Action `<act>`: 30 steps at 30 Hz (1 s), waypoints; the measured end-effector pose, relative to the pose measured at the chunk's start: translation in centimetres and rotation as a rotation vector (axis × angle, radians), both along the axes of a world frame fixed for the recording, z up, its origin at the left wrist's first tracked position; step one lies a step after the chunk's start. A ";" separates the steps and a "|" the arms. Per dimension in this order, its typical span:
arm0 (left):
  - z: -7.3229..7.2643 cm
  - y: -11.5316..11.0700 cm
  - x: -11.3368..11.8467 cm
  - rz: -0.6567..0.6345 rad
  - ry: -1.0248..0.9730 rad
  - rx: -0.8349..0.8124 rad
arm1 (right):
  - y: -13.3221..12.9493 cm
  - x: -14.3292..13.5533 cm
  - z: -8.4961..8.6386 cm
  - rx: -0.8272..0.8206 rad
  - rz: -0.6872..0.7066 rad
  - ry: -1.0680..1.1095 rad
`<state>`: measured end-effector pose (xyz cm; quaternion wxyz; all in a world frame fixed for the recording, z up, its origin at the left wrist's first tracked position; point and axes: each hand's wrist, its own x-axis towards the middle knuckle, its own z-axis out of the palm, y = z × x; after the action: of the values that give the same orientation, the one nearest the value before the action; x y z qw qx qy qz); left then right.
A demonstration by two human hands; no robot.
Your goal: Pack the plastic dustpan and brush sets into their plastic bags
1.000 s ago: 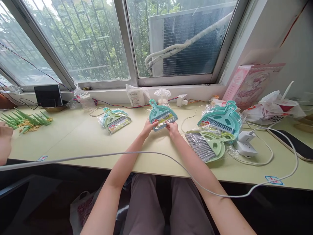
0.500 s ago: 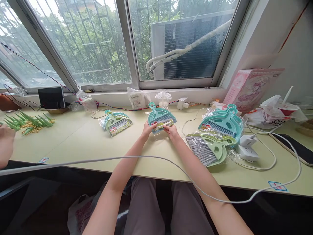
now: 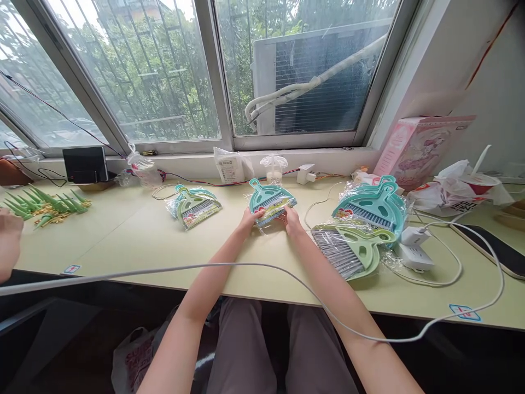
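A teal dustpan-and-brush set in clear plastic wrap, with a printed label strip across it, is between my hands at the middle of the table, its looped handle pointing away from me. My left hand grips its left lower corner. At the right lower corner, my right hand has its thumb at the edge and its fingers partly hidden beneath. To the left lies a wrapped green set on top of a teal one. On the right are stacked teal sets and a green set.
A white cable crosses in front of my forearms. Another person's hand is at the left edge, near green plastic pieces. A white charger block, a phone and a pink box stand at right.
The teal set's handle end has dropped slightly and the set has turned a little. My right hand has shifted right, its thumb moving from the label to the corner.
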<state>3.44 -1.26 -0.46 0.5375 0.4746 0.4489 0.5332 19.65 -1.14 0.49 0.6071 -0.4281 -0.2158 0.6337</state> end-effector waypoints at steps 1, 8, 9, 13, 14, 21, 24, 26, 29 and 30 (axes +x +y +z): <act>-0.1 0.0 0.2 0.003 0.005 -0.001 | 0.0 0.1 -0.1 0.008 -0.017 -0.005; -0.6 0.0 0.9 -0.011 -0.016 0.028 | 0.1 0.7 -0.1 0.052 -0.089 -0.104; -0.6 -0.1 1.0 -0.018 -0.020 0.029 | 0.1 0.7 -0.1 0.054 -0.111 -0.118; -0.7 -0.1 1.1 -0.039 -0.021 0.015 | 0.2 0.8 -0.3 0.049 -0.182 -0.138; -0.8 -0.1 1.1 -0.039 -0.026 0.018 | 0.2 0.8 -0.4 0.045 -0.188 -0.139; -1.0 0.2 1.0 -0.066 -0.039 0.053 | 0.1 0.7 -0.3 0.005 -0.213 -0.146; -0.9 0.1 1.0 -0.043 -0.030 0.022 | 0.1 0.7 -0.3 0.004 -0.211 -0.140; -0.8 0.0 1.1 -0.036 -0.031 0.016 | 0.0 0.7 -0.3 -0.006 -0.211 -0.130; -0.5 -0.2 1.2 -0.007 -0.044 0.019 | 0.0 0.6 0.0 -0.016 -0.204 -0.093; -0.3 -0.2 1.1 0.006 -0.049 0.019 | 0.0 0.5 0.1 -0.011 -0.192 -0.076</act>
<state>4.50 -1.47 -0.74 0.5422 0.4649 0.4320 0.5507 20.17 -1.11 0.58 0.6542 -0.4737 -0.1933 0.5570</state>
